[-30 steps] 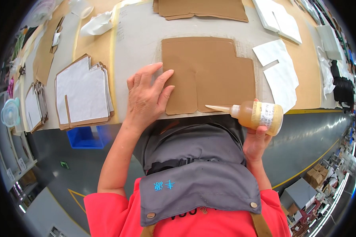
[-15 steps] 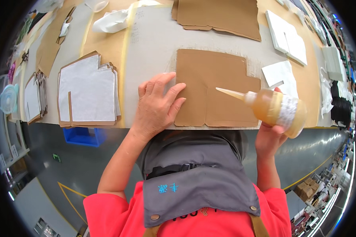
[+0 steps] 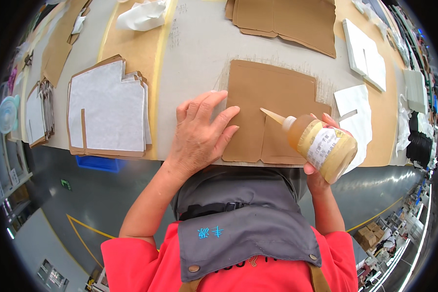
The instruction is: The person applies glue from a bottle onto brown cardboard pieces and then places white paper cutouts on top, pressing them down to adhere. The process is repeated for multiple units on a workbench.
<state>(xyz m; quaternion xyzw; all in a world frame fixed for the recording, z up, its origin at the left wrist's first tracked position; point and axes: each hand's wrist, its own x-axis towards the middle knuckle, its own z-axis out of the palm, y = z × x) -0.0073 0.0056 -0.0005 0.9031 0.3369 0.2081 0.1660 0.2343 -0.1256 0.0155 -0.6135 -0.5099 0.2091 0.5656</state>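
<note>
Right grip (image 3: 318,181) around a translucent amber, white-labelled, taper-nozzled bottle (image 3: 321,145); left grip (image 3: 199,135) loosely wide

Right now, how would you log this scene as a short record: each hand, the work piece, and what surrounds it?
Left hand: spread, fingertips at the brown panel's left edge
Right hand: grips an amber bottle
Nozzle: points left over the panel; contact unclear
Panel: flat on the table, notched far-right corner
Left: white-faced stack
Right: slitted white piece
Far side: brown stack
</note>
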